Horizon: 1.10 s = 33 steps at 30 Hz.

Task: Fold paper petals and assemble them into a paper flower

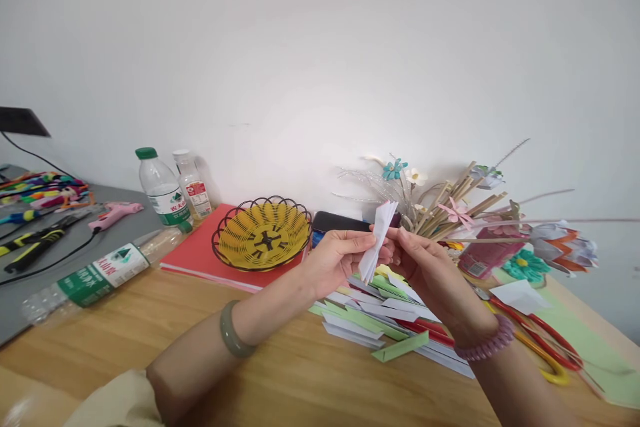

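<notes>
Both hands hold one folded white paper piece (pixel 377 235) upright above the wooden table (pixel 150 327). My left hand (pixel 340 257), with a green bangle on its wrist, pinches the paper from the left. My right hand (pixel 425 267), wearing a pink bead bracelet, pinches it from the right. Under the hands lies a pile of folded white, green and red paper strips (pixel 380 323).
A yellow wire basket (pixel 263 233) sits on red card (pixel 200 250). Water bottles (pixel 163 190) stand at the wall and another bottle (pixel 100 273) lies flat. A pink glue gun (pixel 115 213) and pliers (pixel 35 243) lie left. Sticks with paper flowers (pixel 450 207) and red scissors (pixel 540 337) lie right.
</notes>
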Each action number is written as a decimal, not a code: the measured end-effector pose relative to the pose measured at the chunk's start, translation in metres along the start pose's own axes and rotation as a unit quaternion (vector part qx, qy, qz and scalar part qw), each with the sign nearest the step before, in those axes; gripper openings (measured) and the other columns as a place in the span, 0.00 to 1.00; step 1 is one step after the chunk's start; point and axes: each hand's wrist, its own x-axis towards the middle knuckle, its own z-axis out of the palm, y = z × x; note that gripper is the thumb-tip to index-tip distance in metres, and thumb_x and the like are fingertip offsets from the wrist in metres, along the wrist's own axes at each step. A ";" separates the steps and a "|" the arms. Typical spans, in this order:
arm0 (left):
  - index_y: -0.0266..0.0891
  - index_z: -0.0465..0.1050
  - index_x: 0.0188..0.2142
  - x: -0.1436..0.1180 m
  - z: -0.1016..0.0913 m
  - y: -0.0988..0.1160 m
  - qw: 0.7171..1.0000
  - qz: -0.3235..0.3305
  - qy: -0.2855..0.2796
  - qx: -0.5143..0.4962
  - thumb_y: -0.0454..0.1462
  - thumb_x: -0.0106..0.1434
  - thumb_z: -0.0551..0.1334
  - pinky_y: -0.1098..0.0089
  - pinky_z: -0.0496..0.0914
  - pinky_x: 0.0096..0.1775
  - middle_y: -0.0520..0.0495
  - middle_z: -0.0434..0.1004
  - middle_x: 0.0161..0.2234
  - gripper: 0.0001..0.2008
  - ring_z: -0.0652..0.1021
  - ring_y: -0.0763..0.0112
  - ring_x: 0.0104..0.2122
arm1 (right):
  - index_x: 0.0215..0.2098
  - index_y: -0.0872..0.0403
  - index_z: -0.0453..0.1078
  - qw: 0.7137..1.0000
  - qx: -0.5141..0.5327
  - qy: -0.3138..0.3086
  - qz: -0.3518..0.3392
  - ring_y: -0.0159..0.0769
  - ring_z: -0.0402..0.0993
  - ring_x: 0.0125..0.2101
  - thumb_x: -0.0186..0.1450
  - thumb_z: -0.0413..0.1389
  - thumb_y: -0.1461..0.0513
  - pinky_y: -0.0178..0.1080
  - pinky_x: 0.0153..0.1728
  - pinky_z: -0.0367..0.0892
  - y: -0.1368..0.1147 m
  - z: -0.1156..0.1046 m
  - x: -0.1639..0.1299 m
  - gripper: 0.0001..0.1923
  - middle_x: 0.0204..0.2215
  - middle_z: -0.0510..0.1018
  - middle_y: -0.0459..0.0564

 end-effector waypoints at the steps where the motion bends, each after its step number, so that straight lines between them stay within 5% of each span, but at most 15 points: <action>1: 0.30 0.77 0.28 0.000 0.000 -0.001 1.000 0.000 0.004 0.012 0.37 0.45 0.69 0.75 0.68 0.32 0.46 0.77 0.24 0.11 0.76 0.75 0.25 | 0.29 0.53 0.73 1.000 -0.003 0.002 0.000 0.29 0.58 0.24 0.55 0.57 0.48 0.35 0.28 0.61 0.000 0.000 0.000 0.17 0.23 0.65 0.45; 7: 0.31 0.78 0.28 -0.002 0.003 0.001 0.985 0.045 0.056 0.154 0.40 0.48 0.68 0.75 0.66 0.26 0.46 0.77 0.23 0.12 0.74 0.75 0.22 | 0.31 0.52 0.72 0.999 -0.028 0.027 -0.017 0.29 0.54 0.23 0.58 0.56 0.53 0.34 0.25 0.55 0.000 -0.002 -0.002 0.11 0.21 0.61 0.42; 12: 0.35 0.78 0.36 -0.006 0.002 0.001 0.935 0.130 0.096 0.317 0.40 0.54 0.63 0.75 0.63 0.23 0.50 0.76 0.21 0.13 0.71 0.76 0.20 | 0.30 0.52 0.71 0.997 -0.063 0.030 -0.017 0.27 0.51 0.22 0.54 0.60 0.59 0.33 0.22 0.50 -0.004 0.001 -0.006 0.07 0.21 0.59 0.40; 15: 0.38 0.78 0.37 -0.006 -0.003 -0.002 0.864 0.220 0.115 0.439 0.42 0.57 0.60 0.74 0.66 0.25 0.50 0.78 0.25 0.13 0.74 0.72 0.24 | 0.30 0.53 0.70 0.994 -0.106 0.025 -0.008 0.26 0.50 0.22 0.54 0.61 0.55 0.32 0.21 0.48 -0.008 0.004 -0.007 0.11 0.21 0.59 0.40; 20: 0.39 0.78 0.38 -0.004 -0.012 -0.003 0.681 0.403 0.122 0.600 0.37 0.60 0.56 0.69 0.70 0.38 0.44 0.80 0.33 0.12 0.78 0.66 0.34 | 0.34 0.55 0.68 0.993 -0.121 0.004 0.005 0.26 0.56 0.22 0.54 0.60 0.53 0.32 0.22 0.54 -0.012 0.007 -0.008 0.16 0.25 0.66 0.43; 23: 0.39 0.76 0.41 -0.006 -0.015 0.001 0.629 0.404 0.091 0.657 0.38 0.62 0.54 0.64 0.68 0.45 0.42 0.79 0.35 0.14 0.77 0.63 0.39 | 0.35 0.54 0.68 0.996 -0.089 0.005 -0.013 0.29 0.61 0.25 0.58 0.56 0.50 0.33 0.23 0.58 -0.014 0.006 -0.009 0.17 0.28 0.69 0.47; 26: 0.40 0.76 0.41 -0.008 -0.014 0.005 0.642 0.365 0.071 0.671 0.39 0.62 0.53 0.60 0.65 0.49 0.40 0.78 0.38 0.14 0.75 0.60 0.44 | 0.38 0.54 0.67 0.999 -0.047 0.016 -0.007 0.31 0.65 0.26 0.59 0.53 0.48 0.32 0.22 0.59 -0.014 0.006 -0.010 0.19 0.28 0.71 0.49; 33: 0.41 0.76 0.40 -0.013 -0.013 0.001 0.732 0.287 -0.010 0.617 0.34 0.57 0.58 0.56 0.55 0.56 0.40 0.76 0.43 0.13 0.68 0.57 0.52 | 0.29 0.55 0.68 0.998 -0.019 0.046 0.047 0.26 0.64 0.19 0.53 0.59 0.49 0.30 0.18 0.59 -0.011 0.011 -0.007 0.17 0.19 0.71 0.45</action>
